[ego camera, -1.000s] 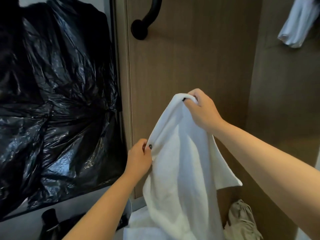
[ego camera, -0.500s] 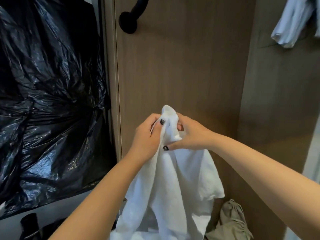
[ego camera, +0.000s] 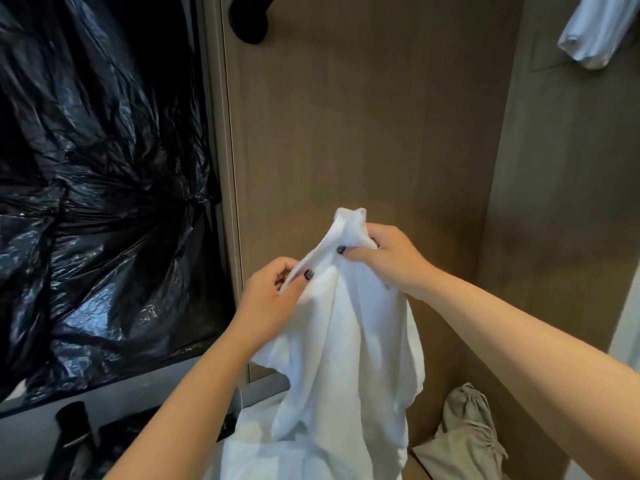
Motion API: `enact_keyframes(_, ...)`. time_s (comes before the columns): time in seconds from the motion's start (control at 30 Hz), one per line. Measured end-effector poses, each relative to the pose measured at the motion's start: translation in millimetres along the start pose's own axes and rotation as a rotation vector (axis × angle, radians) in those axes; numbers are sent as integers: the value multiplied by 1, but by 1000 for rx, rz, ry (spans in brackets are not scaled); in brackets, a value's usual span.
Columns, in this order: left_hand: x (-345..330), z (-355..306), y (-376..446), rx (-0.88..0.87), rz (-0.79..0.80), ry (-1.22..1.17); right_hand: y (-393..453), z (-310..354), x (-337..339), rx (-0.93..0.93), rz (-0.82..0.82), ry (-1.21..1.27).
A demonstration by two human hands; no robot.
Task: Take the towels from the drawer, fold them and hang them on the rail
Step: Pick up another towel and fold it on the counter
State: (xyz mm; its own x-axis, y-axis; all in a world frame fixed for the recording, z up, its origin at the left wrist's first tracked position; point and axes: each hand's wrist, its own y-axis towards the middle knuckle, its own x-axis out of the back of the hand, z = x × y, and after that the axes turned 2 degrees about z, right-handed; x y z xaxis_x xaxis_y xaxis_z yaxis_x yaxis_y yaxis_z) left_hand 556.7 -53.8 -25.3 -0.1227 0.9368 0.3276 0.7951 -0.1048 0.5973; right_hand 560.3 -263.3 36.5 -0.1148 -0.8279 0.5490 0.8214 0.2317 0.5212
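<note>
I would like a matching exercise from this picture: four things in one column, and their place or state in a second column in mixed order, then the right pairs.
Things:
1. white towel
2. black plastic sheet
3. beige bag
4. black knob

Place or state:
A. bottom right, low beside the wooden wall
B. held up by both hands
C. top, on the wooden panel
D. crinkled, covering the left side

Pairs: 1-B, 2-D, 3-A, 4-C

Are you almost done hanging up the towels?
Not yet. One white towel is out and up in the air. The left hand and right hand pinch its top edge, still sorting it for folding. More white cloth lies below. Folding and hanging are left.
</note>
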Motion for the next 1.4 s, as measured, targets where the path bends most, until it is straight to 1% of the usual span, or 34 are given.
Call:
enact_keyframes(0.17, 7, 23, -12, 147, -26, 96, 7, -15, 20, -74, -178, -9)
enact_keyframes(0.23, 9, 28, -17, 209, -113, 5, 9, -22, 27, -81, -248, -49)
enact_keyframes(0.27, 11, 30, -19, 258, -184, -101, 9, -25, 31, -84, -264, -76)
enact_keyframes(0.33, 12, 28, -21, 373, -320, -342, 8, -30, 36, -107, -202, -156)
enact_keyframes(0.4, 13, 26, -18, 468, -416, -473, 6, -33, 39, -145, -68, -284)
enact_keyframes(0.43, 14, 25, -16, 487, -456, -483, 4, -35, 40, -162, -13, -349)
enact_keyframes(0.5, 16, 20, -12, 481, -525, -477, -1, -38, 43, -177, 49, -428)
enact_keyframes(0.6, 20, 15, -9, 427, -592, -435, -7, -49, 49, -189, 55, -436)
enact_keyframes(0.7, 23, 16, -9, 378, -586, -337, -10, -54, 51, -169, 26, -431)
enact_keyframes(0.77, 23, 15, -9, 359, -563, -302, -13, -54, 51, -151, 35, -369)
enact_keyframes(0.83, 20, 13, -11, 344, -528, -305, -15, -53, 49, -172, 85, -310)
enact_keyframes(0.97, 15, 4, -11, 347, -421, -358, -23, -53, 32, -281, 216, -141)
enact_keyframes(1.07, 10, -1, -10, 345, -351, -368, -28, -55, 9, -333, 246, -73)
enact_keyframes(1.17, 9, -2, -11, 329, -307, -364, -28, -51, -12, -273, 288, -147)
enact_keyframes(1.27, 13, 1, -14, 314, -304, -343, -25, -50, -22, -246, 326, -292)
enact_keyframes(1.33, 19, 5, -15, 325, -346, -362, -20, -53, -23, -203, 297, -419)
enact_keyframes(1.4, 25, 8, -16, 346, -401, -380, -16, -56, -20, -175, 219, -484)
